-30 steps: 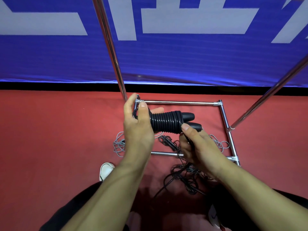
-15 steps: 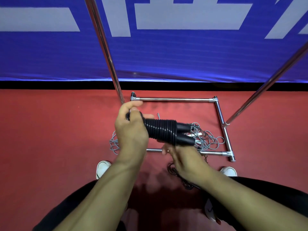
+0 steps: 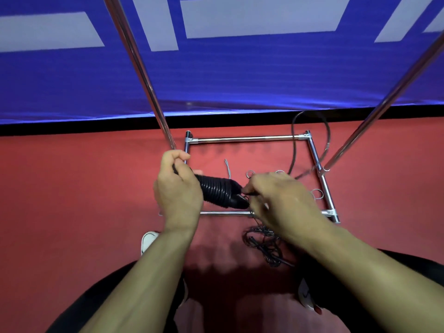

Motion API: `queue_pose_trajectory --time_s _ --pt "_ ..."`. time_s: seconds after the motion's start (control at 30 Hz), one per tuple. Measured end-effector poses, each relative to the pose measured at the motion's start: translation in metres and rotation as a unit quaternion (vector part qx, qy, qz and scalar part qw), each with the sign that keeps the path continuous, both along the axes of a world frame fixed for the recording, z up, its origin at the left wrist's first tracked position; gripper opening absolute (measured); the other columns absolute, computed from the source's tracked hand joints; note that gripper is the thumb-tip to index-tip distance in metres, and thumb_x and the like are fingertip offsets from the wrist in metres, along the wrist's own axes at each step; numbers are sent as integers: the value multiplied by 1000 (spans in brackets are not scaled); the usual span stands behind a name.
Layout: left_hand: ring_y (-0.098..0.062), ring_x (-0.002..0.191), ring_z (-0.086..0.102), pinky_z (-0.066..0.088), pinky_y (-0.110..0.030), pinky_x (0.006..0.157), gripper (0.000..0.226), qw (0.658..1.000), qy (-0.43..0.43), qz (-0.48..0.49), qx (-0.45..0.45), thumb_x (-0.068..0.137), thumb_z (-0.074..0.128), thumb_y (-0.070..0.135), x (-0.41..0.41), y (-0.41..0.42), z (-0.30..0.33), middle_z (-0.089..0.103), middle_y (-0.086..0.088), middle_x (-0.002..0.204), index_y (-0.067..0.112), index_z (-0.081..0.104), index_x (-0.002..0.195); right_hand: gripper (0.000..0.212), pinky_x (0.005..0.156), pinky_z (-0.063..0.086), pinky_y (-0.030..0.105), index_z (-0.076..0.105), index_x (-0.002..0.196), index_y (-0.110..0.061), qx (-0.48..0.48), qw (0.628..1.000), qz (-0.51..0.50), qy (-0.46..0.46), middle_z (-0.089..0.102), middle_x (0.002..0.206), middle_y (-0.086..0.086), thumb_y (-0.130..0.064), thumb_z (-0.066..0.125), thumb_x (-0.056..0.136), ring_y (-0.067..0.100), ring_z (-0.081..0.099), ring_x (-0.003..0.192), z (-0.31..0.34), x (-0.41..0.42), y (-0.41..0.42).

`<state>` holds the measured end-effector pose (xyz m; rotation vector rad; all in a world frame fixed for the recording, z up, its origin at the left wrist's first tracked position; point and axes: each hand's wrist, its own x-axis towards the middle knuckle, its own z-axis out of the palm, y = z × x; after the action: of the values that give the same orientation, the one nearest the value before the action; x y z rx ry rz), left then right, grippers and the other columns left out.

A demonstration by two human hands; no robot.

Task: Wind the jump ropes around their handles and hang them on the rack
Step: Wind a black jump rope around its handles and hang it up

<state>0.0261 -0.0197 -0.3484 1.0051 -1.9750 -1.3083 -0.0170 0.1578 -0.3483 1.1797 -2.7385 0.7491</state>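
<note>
The rack [image 3: 242,139] stands on the red floor [image 3: 72,200], its chrome base frame and two slanting uprights in view; since the earlier frames the view has shifted, so the frame sits higher and further right. The black jump rope [image 3: 310,131] now arcs high over the frame's far right corner, where half a second ago no such loop showed; this is judged a fresh turn being thrown round the bundle. The paired handles [image 3: 219,191], bound in close black coils, are held level above the frame; the coil count appears slightly greater than a second ago, so winding is well advanced but unfinished, as slack rope [image 3: 264,241] lies tangled on the floor near the feet. The left hand [image 3: 179,188] grips the handles' left end, fingers curled round it, as before. The right hand [image 3: 281,198] has risen from beneath the bundle to its right tip; its fingers pinch the rope there. A grey rope [image 3: 317,193] lies untouched inside the frame; hanging is not yet begun.
</note>
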Motion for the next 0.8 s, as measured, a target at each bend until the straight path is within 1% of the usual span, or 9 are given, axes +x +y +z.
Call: queue_pose_trajectory --time_s 0.07,0.13,0.23,0.3,0.37,0.5,0.6,0.67,0.8 --pt "-29 69 66 55 -48 73 25 996 47 57 40 90 37 22 -5 0 0 66 7 54 39 55 83 23 69 53 28 64 101 -23 -45 998 17 -38 67 87 -11 -33 50 85 13 65 78 -10 25 -7" --pt "-33 66 66 55 -56 72 28 987 76 101 98 89 36 23 -9 -3 -2 68 2 55 43 54 80 16 72 49 18 62 106 -27 -156 973 -21 -170 64 85 -21 -29 52 94 -4 61 75 -25 39 -16" --pt "-21 52 61 57 -44 62 34 967 108 141 181 96 35 11 -14 1 3 65 0 51 34 54 80 9 49 39 23 48 93 -19 -316 835 -130 -430 57 66 -2 -14 52 100 5 49 46 -40 38 -28" --pt "-17 47 57 51 -35 57 34 959 119 134 217 98 35 7 -16 7 7 63 0 49 30 53 82 11 45 33 21 40 93 -13 -352 760 -117 -533 51 63 0 -10 45 103 8 42 44 -41 36 -33" --pt "-19 47 54 50 -33 56 33 951 121 124 255 98 35 5 -14 7 10 64 1 48 27 54 83 9 51 32 18 46 99 -15 -300 804 -38 -512 50 60 -14 -13 39 105 3 39 51 -39 33 -30" --pt "-16 43 51 44 -25 49 31 960 92 48 262 98 37 4 -4 -2 17 62 0 48 24 57 84 19 68 38 11 66 102 -19 -117 956 77 -259 53 73 -32 -12 50 95 -13 53 74 -35 11 -13" --pt "-13 40 50 41 -19 43 31 969 41 -43 239 98 36 3 4 -2 19 62 -3 51 21 57 85 40 73 40 22 59 102 -29 -36 980 93 -174 55 92 -24 0 45 79 1 55 86 -29 -14 -1" --pt "-12 40 50 40 -21 43 31 978 -6 -100 186 98 37 5 9 0 16 63 -6 53 22 58 83 44 76 43 27 58 105 -26 -7 987 58 -152 61 97 -11 -8 30 75 17 58 91 -24 -26 3" --pt "-8 44 56 42 -28 53 30 984 -48 -149 81 96 38 9 9 0 7 67 -7 58 25 57 81 49 70 36 32 58 106 -21 51 994 40 -93 59 94 -4 -27 22 74 22 48 87 -13 -27 7"
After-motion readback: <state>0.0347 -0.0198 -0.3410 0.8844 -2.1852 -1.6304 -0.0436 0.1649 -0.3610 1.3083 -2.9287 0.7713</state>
